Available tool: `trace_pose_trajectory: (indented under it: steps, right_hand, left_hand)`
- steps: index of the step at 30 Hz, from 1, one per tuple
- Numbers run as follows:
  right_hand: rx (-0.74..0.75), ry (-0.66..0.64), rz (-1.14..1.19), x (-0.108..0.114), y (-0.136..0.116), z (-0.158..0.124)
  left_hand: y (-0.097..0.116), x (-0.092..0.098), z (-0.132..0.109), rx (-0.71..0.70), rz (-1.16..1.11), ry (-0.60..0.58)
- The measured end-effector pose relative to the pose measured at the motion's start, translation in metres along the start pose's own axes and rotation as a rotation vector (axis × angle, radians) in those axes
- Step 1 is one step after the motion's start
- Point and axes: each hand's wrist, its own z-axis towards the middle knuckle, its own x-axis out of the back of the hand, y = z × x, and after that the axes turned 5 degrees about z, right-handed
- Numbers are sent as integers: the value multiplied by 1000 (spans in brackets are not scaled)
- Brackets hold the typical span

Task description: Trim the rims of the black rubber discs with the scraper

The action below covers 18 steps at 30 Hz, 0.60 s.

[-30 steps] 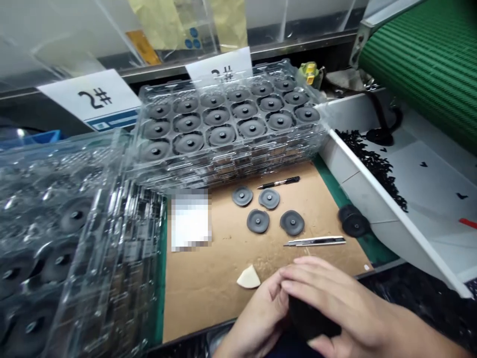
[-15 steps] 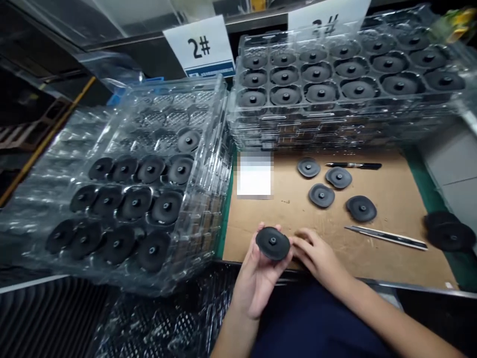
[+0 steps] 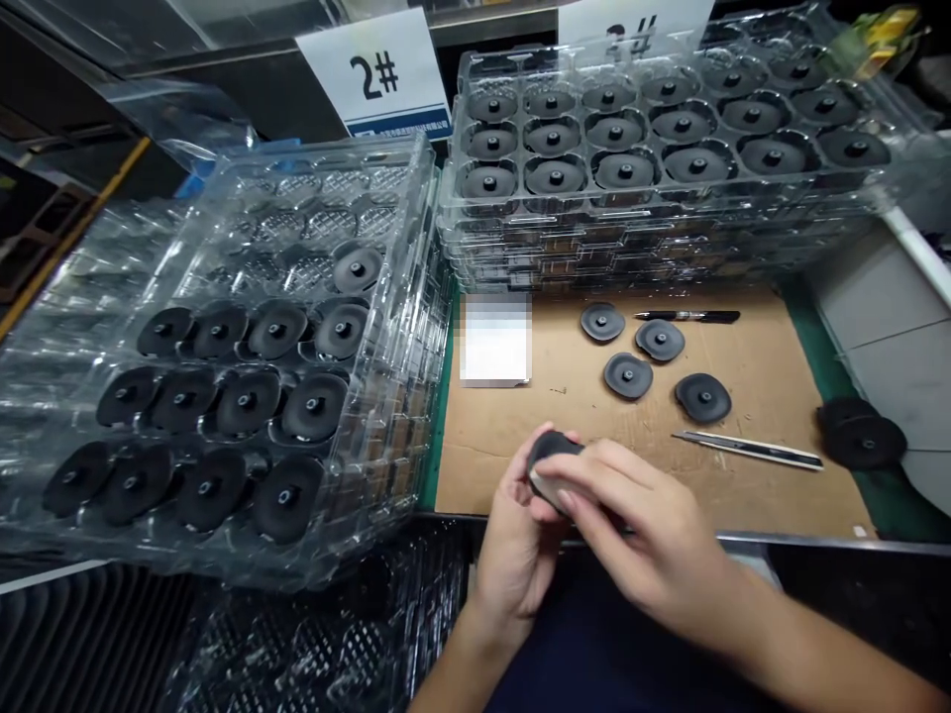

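In front of my body, my left hand point(image 3: 511, 555) is closed around the edge of a black, rounded disc-shaped part point(image 3: 551, 450), holding it tilted. My right hand point(image 3: 658, 515) reaches across the disc from the right, its fingers and thumb pinched together against the part. Those fingers cover most of the disc's face. On the cardboard sheet point(image 3: 482, 451) beyond lie several similar black discs point(image 3: 628, 376), each with a small raised hub in the middle.
At left stands a stack of clear plastic trays point(image 3: 416, 327), its top one partly filled with discs. Another filled tray stack point(image 3: 535, 233) is at the back. A pen point(image 3: 687, 317), a slim cutter knife point(image 3: 750, 450) and more discs point(image 3: 866, 441) lie to the right.
My right hand has moved from beside the disc onto it, fingers now across its face. The disc has tilted in my left hand. The whole view has shifted slightly.
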Motion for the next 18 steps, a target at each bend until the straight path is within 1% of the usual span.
trace_pose_trajectory:
  steps: [2,3,4,6,7,8,9,11,12,13,15,16,17,18]
  right_hand:
    - [-50,-118,10,1,-3,1]
    - [-54,-133,-4,2,-2,1]
    - [-28,-94,-22,2,0,1]
    - [64,43,-36,4,4,-2]
    - [102,84,-16,5,5,-4]
    - [117,80,20,7,5,-7]
    - [107,40,60,9,5,-9]
    - [41,-60,90,14,5,-12]
    - [19,-60,71,16,5,-11]
    - [23,-14,36,17,5,-11]
    - [89,110,-15,19,5,-11]
    - [122,132,-8,20,6,-13]
    - [144,117,22,22,7,-17]
    - [146,66,57,25,7,-24]
  left_hand:
    - [0,-4,0,-14,16,26]
    - [0,-5,-1,-16,16,29]
    - [-1,-6,-1,-10,15,22]
    - [-1,-8,-1,1,16,-18]
    - [-2,-9,-1,2,22,-43]
    - [-2,-11,-1,-1,30,-59]
    - [-2,-12,-2,-7,41,-64]
    - [-3,-16,-2,-17,58,-53]
    - [-4,-18,-2,-21,64,-49]
    - [-5,-21,-2,-25,68,-51]
    - [-6,-26,-4,-11,80,-78]
    - [-6,-27,-5,-1,83,-92]
    - [-6,-29,-6,8,80,-101]
    - [-6,-29,-7,20,74,-106]
